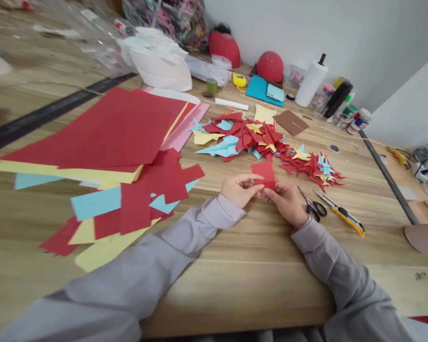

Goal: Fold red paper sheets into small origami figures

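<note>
Between my two hands is a small red piece of paper [264, 172], held up just above the wooden table [235, 275]. My left hand [239, 189] pinches its left side and lower edge. Thumb and fingers of my right hand [287, 202] grip the lower right corner. Behind the paper spreads a pile of folded paper stars [246, 135] in red, yellow and light blue. To the right of my right hand lie black-handled scissors [314, 205] and a yellow utility knife [342, 213].
Large red sheets [92, 128] and cut paper pieces [135, 209] cover the left side. A brown card [291, 122], blue paper [260, 90], a yellow tape measure [239, 80], a white roll [312, 83] and several jars [358, 121] stand or lie toward the wall.
</note>
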The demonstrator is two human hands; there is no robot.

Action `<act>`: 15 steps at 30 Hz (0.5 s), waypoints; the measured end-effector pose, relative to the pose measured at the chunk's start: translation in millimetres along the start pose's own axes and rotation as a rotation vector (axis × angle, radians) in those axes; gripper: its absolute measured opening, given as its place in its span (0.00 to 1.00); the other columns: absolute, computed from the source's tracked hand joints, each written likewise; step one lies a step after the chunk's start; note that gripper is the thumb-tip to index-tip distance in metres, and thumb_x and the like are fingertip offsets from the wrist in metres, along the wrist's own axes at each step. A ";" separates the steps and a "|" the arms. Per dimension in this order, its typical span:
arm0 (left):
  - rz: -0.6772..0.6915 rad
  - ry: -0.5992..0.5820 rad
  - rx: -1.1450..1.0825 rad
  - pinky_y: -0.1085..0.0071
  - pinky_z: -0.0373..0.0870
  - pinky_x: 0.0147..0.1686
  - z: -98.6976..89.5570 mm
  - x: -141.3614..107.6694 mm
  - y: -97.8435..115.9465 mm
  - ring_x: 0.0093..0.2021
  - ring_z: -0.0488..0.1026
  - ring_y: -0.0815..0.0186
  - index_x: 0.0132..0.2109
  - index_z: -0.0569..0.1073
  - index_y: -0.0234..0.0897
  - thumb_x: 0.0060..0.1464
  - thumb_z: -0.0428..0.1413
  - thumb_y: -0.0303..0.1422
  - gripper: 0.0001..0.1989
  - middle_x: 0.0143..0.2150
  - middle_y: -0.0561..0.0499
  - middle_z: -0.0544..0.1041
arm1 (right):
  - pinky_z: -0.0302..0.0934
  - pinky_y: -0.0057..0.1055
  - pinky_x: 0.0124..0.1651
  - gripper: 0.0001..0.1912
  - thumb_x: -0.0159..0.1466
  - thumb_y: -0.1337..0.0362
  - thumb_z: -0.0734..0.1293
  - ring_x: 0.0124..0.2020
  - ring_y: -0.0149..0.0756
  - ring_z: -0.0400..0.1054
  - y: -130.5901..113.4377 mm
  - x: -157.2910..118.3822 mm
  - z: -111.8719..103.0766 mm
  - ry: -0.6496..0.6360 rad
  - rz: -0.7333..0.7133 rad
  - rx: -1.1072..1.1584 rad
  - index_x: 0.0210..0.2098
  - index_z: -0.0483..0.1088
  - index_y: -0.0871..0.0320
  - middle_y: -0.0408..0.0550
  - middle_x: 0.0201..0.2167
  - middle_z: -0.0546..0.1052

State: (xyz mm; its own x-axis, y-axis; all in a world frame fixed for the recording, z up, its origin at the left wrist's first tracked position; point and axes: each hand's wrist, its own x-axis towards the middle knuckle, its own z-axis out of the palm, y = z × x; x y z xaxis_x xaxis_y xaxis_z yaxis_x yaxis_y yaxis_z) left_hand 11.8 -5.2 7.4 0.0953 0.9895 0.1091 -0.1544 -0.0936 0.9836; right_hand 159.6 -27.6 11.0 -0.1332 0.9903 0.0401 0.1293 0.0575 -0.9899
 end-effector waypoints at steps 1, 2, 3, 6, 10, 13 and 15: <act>0.000 -0.002 -0.006 0.76 0.69 0.21 0.1 0.4 -0.4 0.19 0.72 0.70 0.34 0.78 0.31 0.37 0.63 0.29 0.12 0.19 0.52 0.73 | 0.61 0.28 0.28 0.14 0.53 0.52 0.69 0.22 0.29 0.65 -0.4 0.1 0.2 0.008 0.007 0.013 0.25 0.70 0.57 0.41 0.21 0.74; -0.002 0.000 -0.011 0.76 0.69 0.21 0.2 0.7 -0.7 0.19 0.72 0.70 0.34 0.78 0.31 0.37 0.63 0.29 0.12 0.19 0.52 0.73 | 0.61 0.28 0.27 0.14 0.52 0.52 0.70 0.22 0.29 0.65 -0.8 0.1 0.4 0.015 0.016 0.028 0.25 0.70 0.57 0.41 0.21 0.74; -0.005 0.005 -0.016 0.77 0.68 0.21 0.4 1.0 -0.8 0.19 0.72 0.70 0.34 0.78 0.31 0.37 0.63 0.29 0.12 0.19 0.52 0.73 | 0.61 0.28 0.27 0.14 0.51 0.52 0.70 0.21 0.29 0.65 -1.2 0.2 0.5 0.020 0.026 0.043 0.25 0.70 0.57 0.41 0.21 0.74; -0.019 0.017 -0.035 0.77 0.68 0.20 1.2 1.5 0.1 0.19 0.72 0.70 0.33 0.77 0.30 0.35 0.64 0.30 0.13 0.18 0.53 0.73 | 0.61 0.27 0.26 0.15 0.50 0.52 0.71 0.20 0.28 0.65 -1.9 0.3 0.1 0.031 0.055 0.073 0.24 0.70 0.57 0.42 0.20 0.75; -0.038 0.011 -0.064 0.77 0.68 0.20 1.7 2.0 2.3 0.18 0.71 0.70 0.32 0.76 0.29 0.34 0.65 0.31 0.14 0.17 0.54 0.72 | 0.61 0.27 0.25 0.15 0.49 0.52 0.72 0.19 0.28 0.65 -2.0 0.1 -0.6 0.024 0.078 0.089 0.23 0.70 0.58 0.42 0.19 0.74; -0.085 -0.024 -0.130 0.76 0.70 0.21 1.3 3.3 3.7 0.18 0.71 0.70 0.42 0.73 0.28 0.33 0.66 0.32 0.24 0.16 0.56 0.71 | 0.61 0.27 0.25 0.16 0.49 0.51 0.72 0.20 0.28 0.65 -1.4 -0.3 -0.2 0.016 0.068 0.104 0.24 0.69 0.58 0.42 0.20 0.74; -0.144 -0.058 -0.180 0.74 0.72 0.23 0.8 4.3 4.3 0.18 0.72 0.69 0.54 0.64 0.29 0.32 0.66 0.32 0.38 0.17 0.57 0.73 | 0.61 0.27 0.26 0.16 0.49 0.51 0.71 0.20 0.28 0.65 -0.7 -0.5 0.3 0.020 0.059 0.106 0.24 0.69 0.57 0.41 0.20 0.74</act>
State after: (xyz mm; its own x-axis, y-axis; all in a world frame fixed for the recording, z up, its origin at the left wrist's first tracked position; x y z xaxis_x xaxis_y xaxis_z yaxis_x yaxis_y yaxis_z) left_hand 12.3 -1.4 12.3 0.1849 0.9826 -0.0169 -0.3077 0.0742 0.9486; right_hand 159.2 -28.1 11.6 -0.1084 0.9940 -0.0169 0.0317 -0.0136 -0.9994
